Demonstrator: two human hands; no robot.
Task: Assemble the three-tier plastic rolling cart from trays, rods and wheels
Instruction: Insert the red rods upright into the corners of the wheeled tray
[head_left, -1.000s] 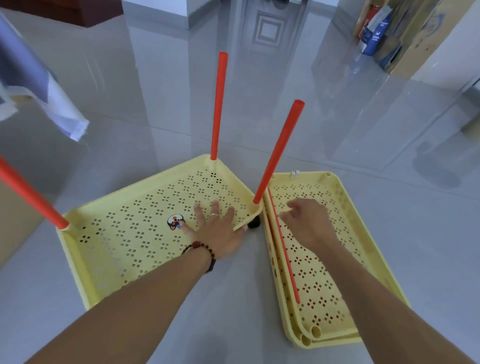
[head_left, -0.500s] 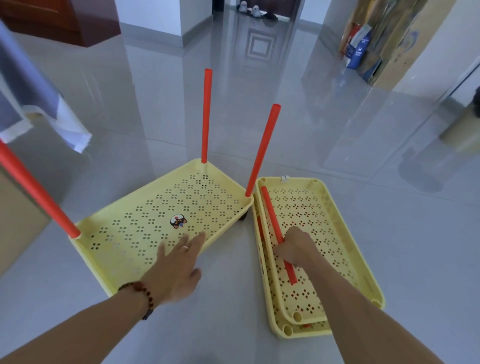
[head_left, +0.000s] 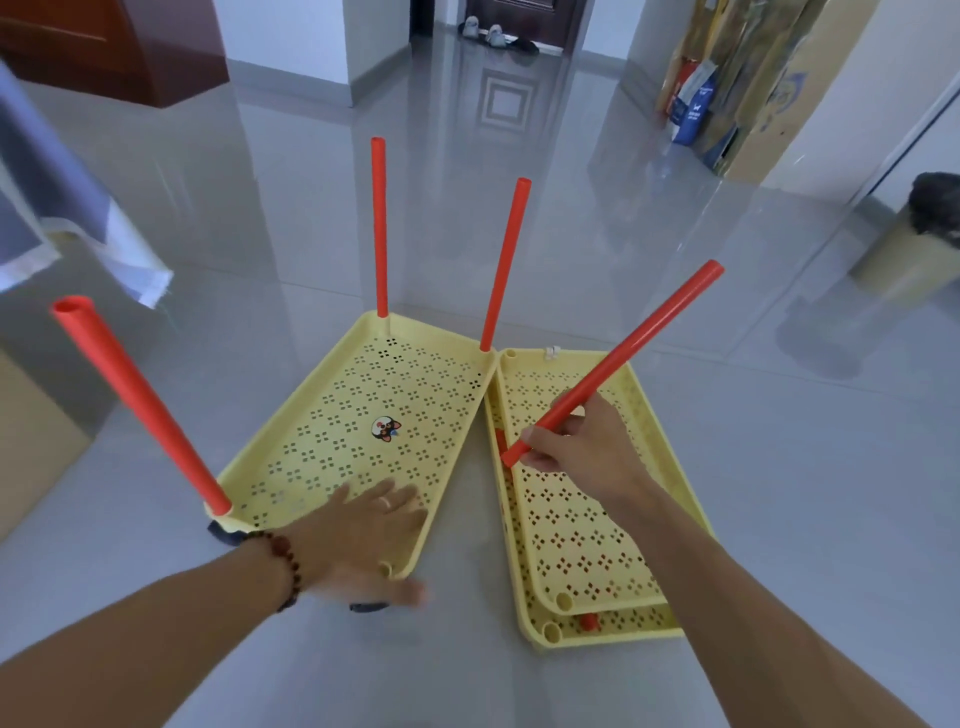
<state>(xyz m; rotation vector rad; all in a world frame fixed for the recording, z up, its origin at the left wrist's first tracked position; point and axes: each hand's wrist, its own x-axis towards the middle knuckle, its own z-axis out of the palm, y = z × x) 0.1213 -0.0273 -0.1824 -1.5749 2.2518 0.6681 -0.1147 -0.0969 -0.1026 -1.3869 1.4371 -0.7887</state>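
A fourth red rod (head_left: 613, 364) is being gripped near its lower end by the right hand (head_left: 576, 452), whose grip is clenched around it, and it is being held tilted above the two spare trays (head_left: 670, 499), which are lying nested on the floor just beside the first tray (head_left: 358, 415). Three rods are already being carried upright in that tray's corners: one at the near left (head_left: 137, 405), one at the far left (head_left: 379, 228) and one at the far right (head_left: 504, 265). The near right corner socket (head_left: 385, 570) is being left open, so the held rod is probably being brought there. The tray is being steadied by the left hand (head_left: 363, 540), laid flat over its near edge with the grip released, though motion blur is hiding the fingertips. Dark wheels seem to be showing beneath the near edge.
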